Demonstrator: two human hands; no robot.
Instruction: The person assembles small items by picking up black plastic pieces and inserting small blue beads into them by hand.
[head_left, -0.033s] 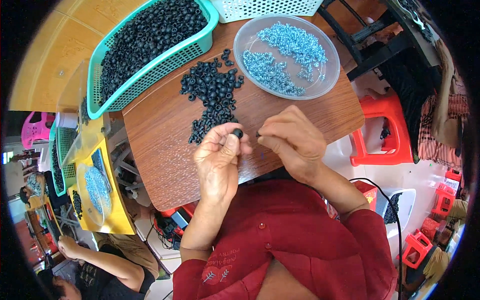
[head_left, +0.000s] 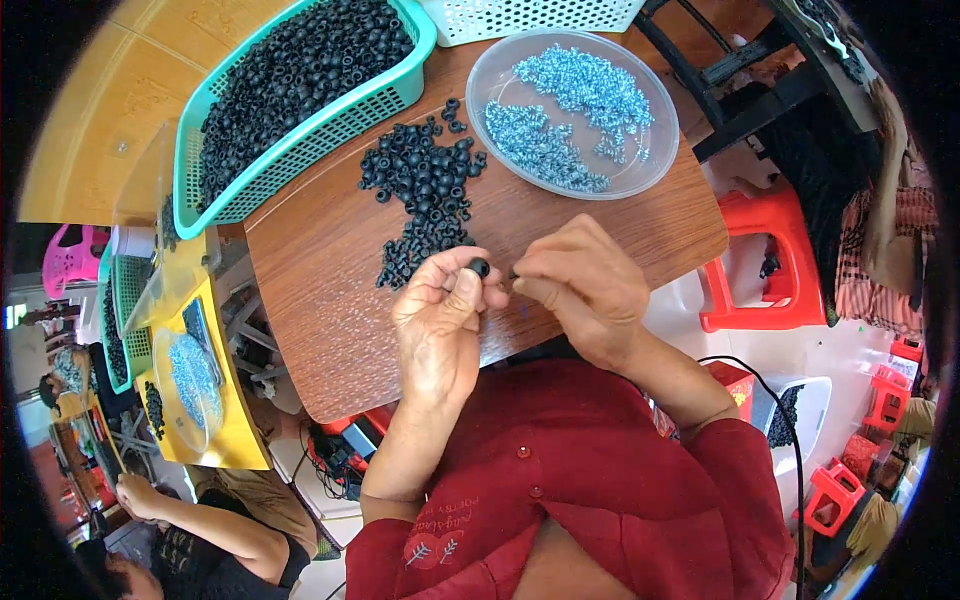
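Observation:
My left hand (head_left: 437,325) is closed, pinching a round black rubber-like cap (head_left: 479,267) between thumb and fingers, its hollow side partly showing. Just to the right, my right hand (head_left: 590,290) has thumb and forefinger pressed together on a tiny dark piece, mostly hidden by the fingertips. The fingertips of the two hands are close but apart, above the near part of the brown table (head_left: 320,330). Beyond my left hand lies a loose pile of black caps and smaller black parts (head_left: 425,170).
A teal basket (head_left: 300,150) full of black parts stands at the far left. A clear round bowl (head_left: 640,183) holds small shiny blue coil-like pieces (head_left: 585,80). Behind is a white basket (head_left: 530,22). A red stool (head_left: 775,240) stands right; another person (head_left: 220,530) works at lower left.
Both hands have shifted only slightly; the black cap in my left hand has moved a touch to the right, and my right fingertips a touch left.

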